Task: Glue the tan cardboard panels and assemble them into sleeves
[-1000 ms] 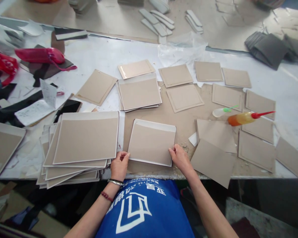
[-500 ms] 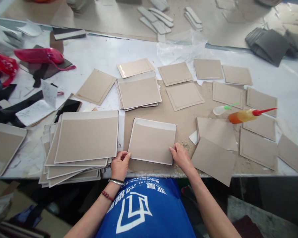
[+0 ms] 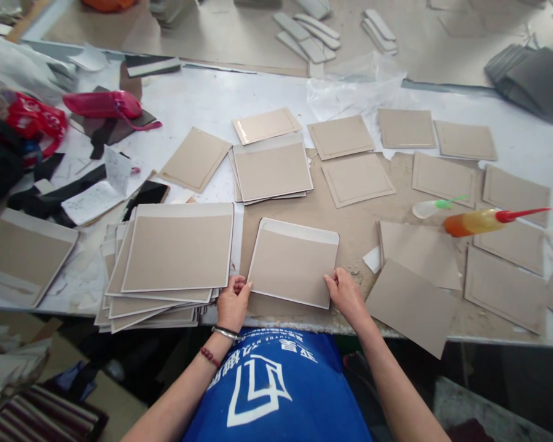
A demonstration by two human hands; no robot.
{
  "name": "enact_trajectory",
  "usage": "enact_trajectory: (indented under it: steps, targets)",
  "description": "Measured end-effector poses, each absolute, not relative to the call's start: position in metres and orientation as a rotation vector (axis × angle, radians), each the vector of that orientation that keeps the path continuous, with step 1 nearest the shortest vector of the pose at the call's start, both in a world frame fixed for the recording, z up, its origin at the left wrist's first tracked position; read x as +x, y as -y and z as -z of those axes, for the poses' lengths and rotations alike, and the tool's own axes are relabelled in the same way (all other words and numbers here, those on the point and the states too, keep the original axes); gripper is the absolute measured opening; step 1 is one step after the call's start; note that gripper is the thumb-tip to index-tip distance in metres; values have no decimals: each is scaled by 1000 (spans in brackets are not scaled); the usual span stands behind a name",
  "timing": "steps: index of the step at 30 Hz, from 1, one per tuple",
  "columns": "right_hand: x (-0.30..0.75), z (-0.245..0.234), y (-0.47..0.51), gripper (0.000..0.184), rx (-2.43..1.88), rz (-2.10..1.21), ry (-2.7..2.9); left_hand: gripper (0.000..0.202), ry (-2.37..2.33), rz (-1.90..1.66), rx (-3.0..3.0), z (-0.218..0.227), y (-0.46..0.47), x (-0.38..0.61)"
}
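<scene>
In front of me lies a beige panel (image 3: 295, 264) with rounded top corners, a pale band along its far side and a thin light edge. My left hand (image 3: 233, 301) pinches its left edge near the lower corner. On the opposite edge, my right hand (image 3: 345, 294) grips the panel between thumb and curled fingers. Left of it stands a stack of similar panels (image 3: 177, 248), close to my left hand. Two plain beige sheets (image 3: 412, 307) overlap to the right of my right hand.
An orange-yellow glue bottle (image 3: 477, 222) with a red nozzle and a small clear bottle (image 3: 426, 209) with a green tip lie at right. Several beige pieces (image 3: 357, 178) with glossy lines along their borders are spread behind. A pink pouch (image 3: 104, 104) and black scraps lie at left.
The whole view has shifted, so things appear further right. Both hands keep their places on the panel, which has barely moved on the table.
</scene>
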State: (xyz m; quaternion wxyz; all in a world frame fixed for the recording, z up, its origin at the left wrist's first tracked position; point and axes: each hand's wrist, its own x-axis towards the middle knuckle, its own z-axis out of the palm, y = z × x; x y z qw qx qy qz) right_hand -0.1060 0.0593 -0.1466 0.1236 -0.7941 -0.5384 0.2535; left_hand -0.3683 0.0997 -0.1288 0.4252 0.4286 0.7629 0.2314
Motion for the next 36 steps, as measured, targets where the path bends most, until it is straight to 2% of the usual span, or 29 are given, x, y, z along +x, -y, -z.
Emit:
enact_trajectory:
  steps: [6, 24, 36]
  targets:
    - [-107, 146, -59, 23, -2314, -740, 1552, 32, -1815, -584, 1078, 125, -97, -371]
    - [-111, 139, -61, 23, -2336, -739, 1540, 39, -1840, -431, 1198, 127, -99, -373]
    - [-113, 139, -60, 21, -2343, -720, 1529, 34, -1837, -447, 1267, 128, -100, -374]
